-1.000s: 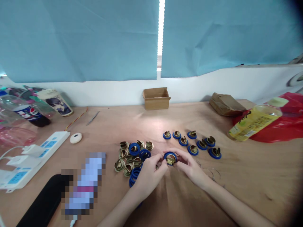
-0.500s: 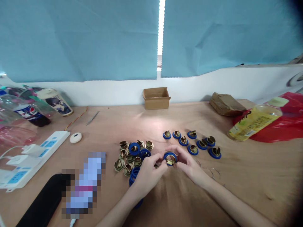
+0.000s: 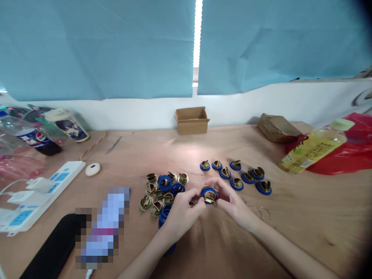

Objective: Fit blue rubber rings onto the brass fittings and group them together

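Between my two hands is a round brass-coloured clip piece with a blue ring (image 3: pixel 208 193) around it. My left hand (image 3: pixel 186 211) pinches its left side with thumb and forefinger. On the opposite side, the fingers of my right hand (image 3: pixel 229 201) grip the same piece. Left of my hands lies a cluster of loose brass clip pieces (image 3: pixel 157 208), with blue rings (image 3: pixel 165 183) on and beside them. More blue rings (image 3: pixel 165 217) are partly hidden behind my left hand. Beyond my right hand sit several clip pieces fitted with blue rings (image 3: pixel 236 183).
A small open cardboard box (image 3: pixel 192 126) stands by the wall. Thin wire loops (image 3: pixel 263 212) lie beside my right forearm. At right are a yellow-labelled bottle (image 3: pixel 315 149) and a crumpled brown package (image 3: pixel 277 128). A power strip (image 3: pixel 43 197), phone (image 3: pixel 106 224) and black case (image 3: pixel 55 248) occupy the left.
Both hands stay in nearly the same place on the ringed clip piece. Its brass clip looks slightly tilted compared with before; the things around are unmoved.
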A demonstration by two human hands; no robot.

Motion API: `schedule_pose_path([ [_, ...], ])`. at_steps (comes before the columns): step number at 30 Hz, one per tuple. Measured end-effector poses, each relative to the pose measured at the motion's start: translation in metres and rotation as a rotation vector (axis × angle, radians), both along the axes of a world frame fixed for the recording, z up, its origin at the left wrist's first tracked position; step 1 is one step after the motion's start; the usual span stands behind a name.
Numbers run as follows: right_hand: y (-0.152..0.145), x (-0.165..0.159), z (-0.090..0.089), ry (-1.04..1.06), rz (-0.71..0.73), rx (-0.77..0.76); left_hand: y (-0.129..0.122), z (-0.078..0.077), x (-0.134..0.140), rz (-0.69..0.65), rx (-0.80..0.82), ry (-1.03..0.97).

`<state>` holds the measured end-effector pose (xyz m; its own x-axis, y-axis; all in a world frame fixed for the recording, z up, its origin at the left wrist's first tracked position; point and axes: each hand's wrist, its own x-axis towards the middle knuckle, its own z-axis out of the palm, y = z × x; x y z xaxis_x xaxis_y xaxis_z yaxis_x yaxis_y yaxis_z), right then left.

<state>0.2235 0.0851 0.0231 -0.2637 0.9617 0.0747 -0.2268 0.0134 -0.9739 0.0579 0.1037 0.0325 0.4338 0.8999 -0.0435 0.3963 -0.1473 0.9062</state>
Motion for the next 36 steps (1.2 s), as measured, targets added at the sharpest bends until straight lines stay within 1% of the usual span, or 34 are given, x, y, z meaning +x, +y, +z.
schedule_pose_path([
  [10, -0.0005, -0.0006, 0.0013, -0.014, 0.016, -0.004, 0.0007, 0.0020, 0.0003, 0.003, 0.019, 0.008],
  [15, -0.0004, 0.0011, 0.0003, 0.007, 0.042, -0.007, 0.0005, 0.0009, -0.0022, -0.016, 0.024, -0.023],
  [19, -0.0001, 0.0022, 0.0006, -0.009, 0.035, 0.010, 0.0006, -0.0005, -0.0035, -0.024, -0.002, -0.042],
  [24, 0.0009, 0.0029, 0.0013, -0.017, 0.026, -0.011, 0.0025, -0.0022, -0.0034, -0.034, -0.051, -0.087],
  [28, 0.0009, 0.0043, -0.0003, 0.018, 0.038, -0.027, 0.0033, -0.0033, -0.0037, -0.041, -0.091, -0.124],
  [36, 0.0019, 0.0063, -0.0028, 0.017, 0.041, -0.057, 0.0038, 0.0011, -0.0033, -0.070, -0.131, -0.199],
])
